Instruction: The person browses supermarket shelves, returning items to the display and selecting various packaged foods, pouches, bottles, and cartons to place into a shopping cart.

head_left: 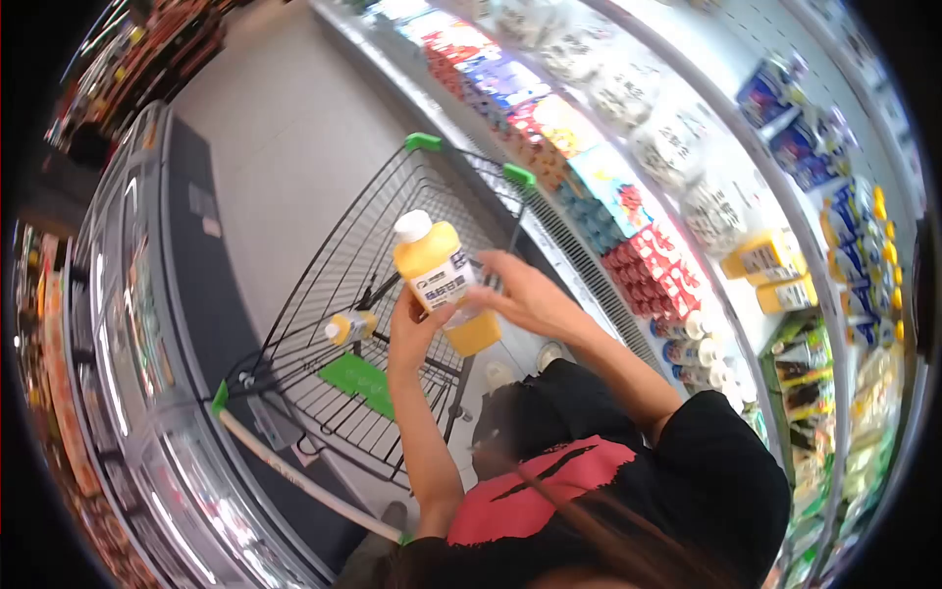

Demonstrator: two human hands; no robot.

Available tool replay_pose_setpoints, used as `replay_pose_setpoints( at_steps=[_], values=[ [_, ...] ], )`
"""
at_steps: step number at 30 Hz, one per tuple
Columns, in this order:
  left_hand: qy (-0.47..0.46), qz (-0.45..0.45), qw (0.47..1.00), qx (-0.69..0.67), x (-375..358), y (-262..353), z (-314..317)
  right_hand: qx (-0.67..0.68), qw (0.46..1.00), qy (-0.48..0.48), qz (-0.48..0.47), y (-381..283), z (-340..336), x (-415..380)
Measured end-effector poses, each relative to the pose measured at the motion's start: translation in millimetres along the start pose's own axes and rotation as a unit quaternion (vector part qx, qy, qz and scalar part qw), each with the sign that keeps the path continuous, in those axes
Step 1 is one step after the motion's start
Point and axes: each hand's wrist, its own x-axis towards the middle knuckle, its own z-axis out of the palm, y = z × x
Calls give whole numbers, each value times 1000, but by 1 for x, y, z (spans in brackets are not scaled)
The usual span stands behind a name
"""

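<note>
Both my hands hold a yellow juice bottle [439, 278] with a white cap and a white label, raised above a wire shopping cart [324, 255]. My left hand [408, 332] grips the bottle from below and on its left side. My right hand [526, 294] lies against its right side by the label. A second, smaller yellow bottle [350, 327] lies on its side inside the cart, just left of my left hand. My black shirt with a red print [559, 476] fills the lower part of the view.
The cart has green handle ends [424, 141] and a green flap [359, 379] in its basket. On the right run open chilled shelves [687, 196] with cartons, bottles and yellow juice [765, 257]. A glass-topped freezer chest [137, 324] lines the left. Grey floor [285, 128] runs between them.
</note>
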Motion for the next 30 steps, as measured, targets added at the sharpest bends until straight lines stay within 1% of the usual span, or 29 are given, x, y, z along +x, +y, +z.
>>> replay_pose_setpoints(
  at_steps=[1, 3, 5, 6, 7, 10, 11, 13, 14, 15, 17, 18, 19, 20, 21, 23, 24, 25, 26, 27, 28, 29, 30],
  values=[
    [-34, 2, 999, -11, 6, -3, 24, -58, 998, -6, -35, 19, -8, -25],
    [-98, -24, 995, 0, 7, -18, 71, -88, 991, 32, 91, 36, -12, -72],
    [-156, -43, 987, 20, 22, -37, 120, -88, 979, 116, 143, 54, -36, -102],
    [-190, -50, 980, 23, 25, -47, 147, -35, 976, 129, 171, 60, -56, -118],
    [-222, -57, 973, 29, 28, -56, 170, -55, 968, 158, 189, 70, -71, -129],
    [-315, -59, 946, 45, 45, -85, 247, -15, 939, 242, 243, 86, -119, -177],
    [-345, -57, 935, 58, 49, -92, 277, 11, 930, 274, 245, 90, -136, -193],
    [-409, -39, 910, 63, 47, -105, 337, 18, 899, 371, 232, 107, -159, -227],
    [-433, -37, 899, 48, 42, -111, 370, 65, 879, 404, 246, 116, -173, -246],
    [-432, 35, 894, 113, 47, -148, 394, 68, 862, 429, 263, 125, -185, -265],
    [-467, 157, 838, 234, 40, -164, 451, 7, 834, 496, 240, 163, -205, -305],
    [-483, 160, 828, 234, 34, -172, 480, 45, 815, 522, 248, 177, -215, -324],
    [-498, 163, 819, 235, 26, -179, 506, 21, 792, 555, 252, 188, -226, -339],
    [-513, 116, 826, 204, 18, -184, 530, 3, 777, 574, 259, 198, -236, -353],
    [-516, 119, 824, 201, 14, -188, 555, -17, 762, 590, 265, 206, -250, -367],
    [-543, 108, 823, 124, 8, -205, 595, -35, 751, 602, 270, 221, -276, -385],
    [-540, 144, 820, 125, 6, -217, 613, -39, 740, 622, 254, 234, -287, -392],
    [-544, 144, 818, 122, 4, -223, 626, -45, 728, 641, 238, 245, -297, -400],
    [-514, 170, 831, 128, 2, -229, 639, -48, 722, 642, 254, 257, -306, -405],
    [-481, 197, 844, 132, 1, -233, 651, -19, 719, 619, 315, 253, -317, -406],
    [-457, 199, 856, 140, 1, -240, 659, -29, 717, 640, 275, 267, -322, -403],
    [-457, 198, 856, 139, 2, -247, 665, -35, 714, 659, 234, 281, -324, -398],
    [-424, 196, 871, 154, 5, -260, 669, -32, 722, 648, 240, 304, -325, -397]
  ],
)
